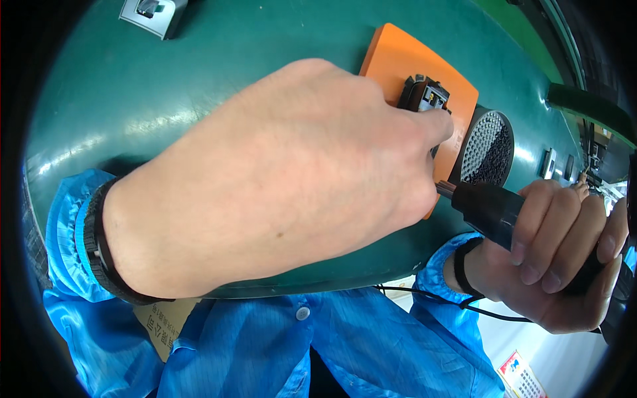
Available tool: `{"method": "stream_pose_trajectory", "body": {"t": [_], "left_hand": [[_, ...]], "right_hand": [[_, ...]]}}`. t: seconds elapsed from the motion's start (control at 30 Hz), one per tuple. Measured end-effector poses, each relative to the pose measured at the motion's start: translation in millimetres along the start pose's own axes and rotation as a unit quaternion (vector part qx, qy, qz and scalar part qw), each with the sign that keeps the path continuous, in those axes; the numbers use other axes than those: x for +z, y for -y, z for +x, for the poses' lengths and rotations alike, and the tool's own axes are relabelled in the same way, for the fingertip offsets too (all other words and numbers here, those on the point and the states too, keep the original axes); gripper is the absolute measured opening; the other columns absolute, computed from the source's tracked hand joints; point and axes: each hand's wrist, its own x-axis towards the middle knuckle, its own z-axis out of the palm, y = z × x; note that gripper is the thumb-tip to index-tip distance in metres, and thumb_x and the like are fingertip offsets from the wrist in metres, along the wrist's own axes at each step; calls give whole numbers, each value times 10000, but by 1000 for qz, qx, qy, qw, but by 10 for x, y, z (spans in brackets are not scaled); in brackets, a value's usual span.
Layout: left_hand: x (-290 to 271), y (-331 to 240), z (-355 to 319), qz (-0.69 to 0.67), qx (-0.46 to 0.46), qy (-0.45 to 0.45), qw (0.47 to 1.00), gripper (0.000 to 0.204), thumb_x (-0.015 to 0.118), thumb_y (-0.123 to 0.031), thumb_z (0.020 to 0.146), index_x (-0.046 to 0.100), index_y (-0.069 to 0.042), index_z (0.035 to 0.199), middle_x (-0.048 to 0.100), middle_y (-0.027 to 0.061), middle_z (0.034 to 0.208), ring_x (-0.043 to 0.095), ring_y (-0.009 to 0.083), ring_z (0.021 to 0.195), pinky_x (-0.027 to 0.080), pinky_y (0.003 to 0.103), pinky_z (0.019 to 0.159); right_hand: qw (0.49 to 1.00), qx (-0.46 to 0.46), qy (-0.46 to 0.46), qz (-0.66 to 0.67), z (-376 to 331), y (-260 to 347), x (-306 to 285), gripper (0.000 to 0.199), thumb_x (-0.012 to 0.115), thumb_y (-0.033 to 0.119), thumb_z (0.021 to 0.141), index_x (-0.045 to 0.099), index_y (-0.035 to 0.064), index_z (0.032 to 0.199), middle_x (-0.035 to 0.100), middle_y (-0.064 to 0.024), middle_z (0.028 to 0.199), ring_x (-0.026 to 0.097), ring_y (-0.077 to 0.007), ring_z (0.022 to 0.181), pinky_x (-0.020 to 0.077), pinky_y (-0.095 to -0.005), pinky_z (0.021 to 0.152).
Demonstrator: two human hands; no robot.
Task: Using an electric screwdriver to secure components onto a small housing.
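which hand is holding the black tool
The right hand, fingers wrapped around the black tool. The left hand instead presses the small black part on the orange pad.

Green workbench top (pixel 166 99): smooth, glossy, streaked with glare. On it, orange pad (pixel 398 63): matt, rubbery-looking sheet. On the pad, black connector block (pixel 424 94): hard moulded plastic, dull sheen. Right of the pad, round mesh dish (pixel 488 149): perforated metal. Tool handle (pixel 491 209): matt black plastic, metal tip. Blue sleeves (pixel 66 219): thin, finely woven cloth.

The left hand (pixel 279 179) hides most of the black connector (pixel 424 96) and the tool's tip.
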Motion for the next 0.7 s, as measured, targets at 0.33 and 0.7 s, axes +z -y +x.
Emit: {"method": "stream_pose_trajectory", "body": {"t": [0.33,0.7], "left_hand": [[-19,18,-70,138,72,66,986,304,871,-279,780,715,-20,815,603,27,1072,612,172,635,506,322,538],[-10,52,-57,120,77,65,988,169,776,-185,845,726,-23,846,637,57,1107,642,194,658,540,340,560]], "right_hand": [[997,19,-57,56,145,94,409,224,674,257,901,519,124,994,616,-16,630,613,-105,495,558,-244,560],[996,19,-56,63,169,84,418,221,678,233,896,507,123,984,604,-5,605,613,-111,491,553,-253,540]]}}
